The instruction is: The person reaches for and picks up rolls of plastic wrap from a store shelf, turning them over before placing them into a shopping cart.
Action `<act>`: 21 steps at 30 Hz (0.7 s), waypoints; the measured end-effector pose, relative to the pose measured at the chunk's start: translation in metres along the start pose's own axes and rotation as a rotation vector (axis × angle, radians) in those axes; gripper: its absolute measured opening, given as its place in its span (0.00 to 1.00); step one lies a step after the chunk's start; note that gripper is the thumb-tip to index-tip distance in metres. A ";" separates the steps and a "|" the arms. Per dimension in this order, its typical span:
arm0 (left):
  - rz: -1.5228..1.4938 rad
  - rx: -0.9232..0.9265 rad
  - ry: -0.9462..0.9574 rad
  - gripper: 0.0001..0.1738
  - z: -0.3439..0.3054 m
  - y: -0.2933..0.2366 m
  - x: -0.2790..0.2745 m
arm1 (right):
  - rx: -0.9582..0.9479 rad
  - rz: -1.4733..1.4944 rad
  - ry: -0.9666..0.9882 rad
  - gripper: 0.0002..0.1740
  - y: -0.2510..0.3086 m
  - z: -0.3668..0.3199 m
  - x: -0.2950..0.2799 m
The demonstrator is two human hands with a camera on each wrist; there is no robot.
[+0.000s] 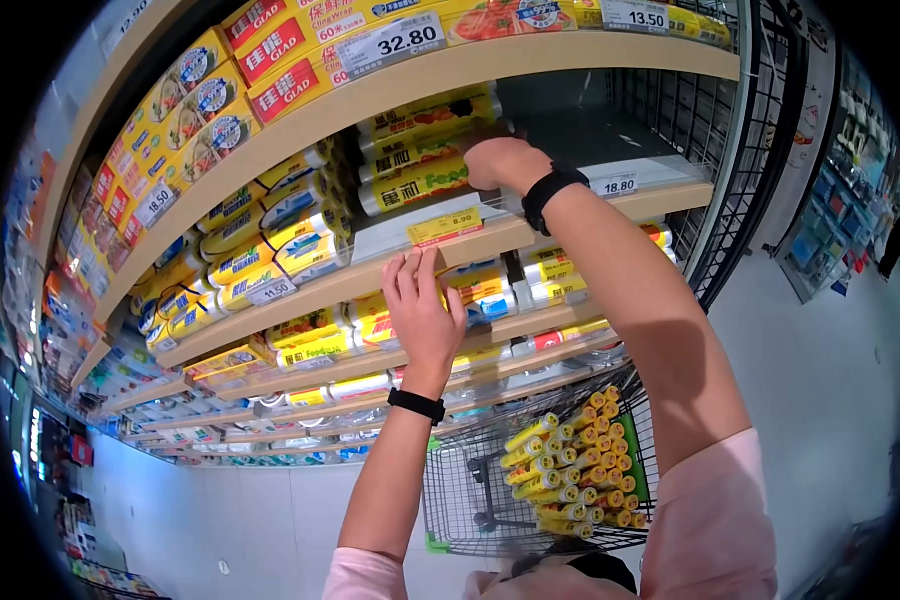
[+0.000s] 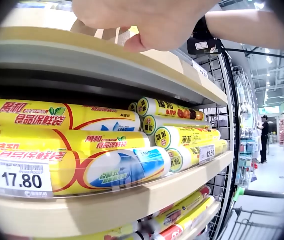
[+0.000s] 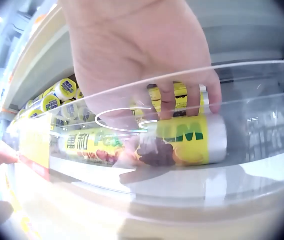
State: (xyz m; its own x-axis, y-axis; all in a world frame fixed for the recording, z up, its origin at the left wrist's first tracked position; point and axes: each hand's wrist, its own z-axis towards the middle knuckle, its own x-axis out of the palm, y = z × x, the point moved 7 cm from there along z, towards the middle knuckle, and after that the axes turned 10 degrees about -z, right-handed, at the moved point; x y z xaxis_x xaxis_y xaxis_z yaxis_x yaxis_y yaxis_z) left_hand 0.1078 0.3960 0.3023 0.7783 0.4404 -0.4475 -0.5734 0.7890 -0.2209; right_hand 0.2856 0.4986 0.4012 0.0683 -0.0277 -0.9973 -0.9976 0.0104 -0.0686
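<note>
Indoors, right fingers (image 3: 166, 100) round a film roll (image 3: 192, 142), left fingers (image 1: 407, 280) apart at shelf edge (image 1: 505, 236), pale floor (image 1: 280, 510) below.

1. The film roll (image 3: 194, 145) is yellow, with green Latin letters, dark characters, reddish and dark purple fruit prints and a white end.
2. The bag roll (image 2: 127, 167) is yellow and white, with curved red lines, green lettering and a blue panel.
3. The rolls in the cart (image 1: 570, 475) show yellow sides and yellow ends with dark centres.
4. The cling wrap boxes (image 1: 285, 88) are yellow, with red panels and white lettering.
5. The shelf edge (image 1: 610, 56) is plain pale tan.
6. The sale card (image 1: 445, 226) is yellow, with red print.
7. The sleeve (image 1: 710, 500) is pale pink; the wristband (image 1: 550, 195), black.
</note>
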 end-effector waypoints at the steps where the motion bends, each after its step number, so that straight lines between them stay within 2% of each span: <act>1: -0.002 0.003 -0.006 0.30 0.000 0.001 0.000 | -0.006 0.004 -0.044 0.26 -0.001 -0.001 -0.002; 6: -0.002 -0.013 0.001 0.30 0.000 -0.001 0.000 | -0.050 -0.003 -0.203 0.28 -0.004 0.010 -0.002; 9: 0.006 -0.010 0.000 0.30 0.001 0.000 0.000 | -0.029 0.056 -0.204 0.31 -0.006 -0.010 -0.008; 15: -0.009 -0.017 0.024 0.31 0.002 -0.002 -0.002 | -0.071 -0.043 -0.246 0.21 -0.007 -0.015 -0.003; 18: -0.015 -0.019 0.062 0.32 0.004 -0.006 -0.006 | -0.011 -0.078 -0.377 0.15 -0.010 -0.035 -0.012; 21: -0.058 -0.030 0.138 0.31 0.006 -0.007 -0.014 | -0.044 -0.227 -0.629 0.15 -0.004 -0.070 -0.025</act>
State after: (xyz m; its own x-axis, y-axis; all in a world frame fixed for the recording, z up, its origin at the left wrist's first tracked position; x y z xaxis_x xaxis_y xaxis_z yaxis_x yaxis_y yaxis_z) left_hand 0.1023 0.3871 0.3147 0.7692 0.3297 -0.5474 -0.5374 0.7972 -0.2751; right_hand 0.2865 0.4291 0.4283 0.2578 0.5636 -0.7848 -0.9562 0.0322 -0.2909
